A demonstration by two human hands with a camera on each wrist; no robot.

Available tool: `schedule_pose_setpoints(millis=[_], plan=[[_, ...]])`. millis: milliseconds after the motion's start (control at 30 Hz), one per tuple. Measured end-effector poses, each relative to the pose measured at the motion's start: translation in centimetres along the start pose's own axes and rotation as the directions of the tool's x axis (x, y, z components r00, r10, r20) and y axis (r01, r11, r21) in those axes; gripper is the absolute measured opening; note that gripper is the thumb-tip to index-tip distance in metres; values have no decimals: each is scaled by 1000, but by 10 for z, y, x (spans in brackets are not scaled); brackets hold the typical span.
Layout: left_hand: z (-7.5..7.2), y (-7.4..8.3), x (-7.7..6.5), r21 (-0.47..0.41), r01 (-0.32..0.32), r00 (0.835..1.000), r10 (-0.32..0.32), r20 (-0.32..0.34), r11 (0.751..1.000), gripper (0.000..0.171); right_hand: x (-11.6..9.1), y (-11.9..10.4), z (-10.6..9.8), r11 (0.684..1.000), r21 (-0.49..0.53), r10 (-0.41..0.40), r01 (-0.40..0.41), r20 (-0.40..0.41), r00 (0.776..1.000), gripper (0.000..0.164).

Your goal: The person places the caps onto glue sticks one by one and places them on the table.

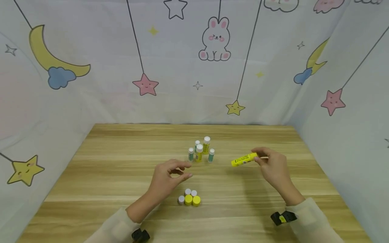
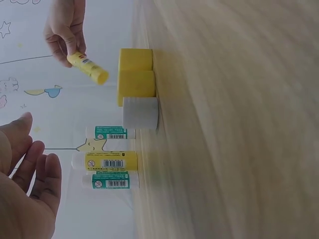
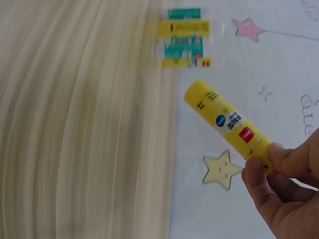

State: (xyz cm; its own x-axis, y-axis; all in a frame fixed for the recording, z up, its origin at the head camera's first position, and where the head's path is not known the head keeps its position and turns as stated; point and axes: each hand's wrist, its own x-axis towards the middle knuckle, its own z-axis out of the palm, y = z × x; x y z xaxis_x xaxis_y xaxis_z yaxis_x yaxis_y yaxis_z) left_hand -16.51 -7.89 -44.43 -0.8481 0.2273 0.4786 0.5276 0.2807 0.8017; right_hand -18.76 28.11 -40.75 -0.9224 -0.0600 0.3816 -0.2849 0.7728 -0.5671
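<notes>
My right hand (image 1: 275, 167) pinches one end of a yellow glue stick (image 1: 244, 159) between thumb and fingers, tilted above the table; its label faces the camera in the right wrist view. My left hand (image 1: 170, 175) hovers with relaxed, slightly bent fingers and nothing between them. Beyond it stand several upright glue sticks with white tops: a front yellow one (image 1: 199, 156), a rear yellow one (image 1: 206, 148), and green ones, such as the rightmost green glue stick (image 1: 211, 157). Close to the left wrist lie two yellow caps (image 1: 196, 201) and three smaller pale caps (image 1: 181, 199).
The wood-grain table (image 1: 121, 148) reaches back to a white cloth backdrop (image 1: 176, 108) printed with stars, moons and a rabbit. More of the same cloth hangs along both sides. Dark wrist cameras (image 1: 283, 218) are strapped over the pale sleeves.
</notes>
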Motion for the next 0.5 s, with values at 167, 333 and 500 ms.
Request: schedule_pose_setpoints(millis=[167,333,500], plan=[[-2,1,-2,6,14,1000,-14,5,1000,26,9,21,-13,993,-107,-57,54,-21,998,23],[-2,-3,-3,21,5,1000,-5,5,1000,24,16,46,-29,966,-239,-103,99,-6,995,23],[-1,-6,-4,19,9,1000,-9,11,1000,22,26,65,-45,944,-322,-63,78,56,996,26]])
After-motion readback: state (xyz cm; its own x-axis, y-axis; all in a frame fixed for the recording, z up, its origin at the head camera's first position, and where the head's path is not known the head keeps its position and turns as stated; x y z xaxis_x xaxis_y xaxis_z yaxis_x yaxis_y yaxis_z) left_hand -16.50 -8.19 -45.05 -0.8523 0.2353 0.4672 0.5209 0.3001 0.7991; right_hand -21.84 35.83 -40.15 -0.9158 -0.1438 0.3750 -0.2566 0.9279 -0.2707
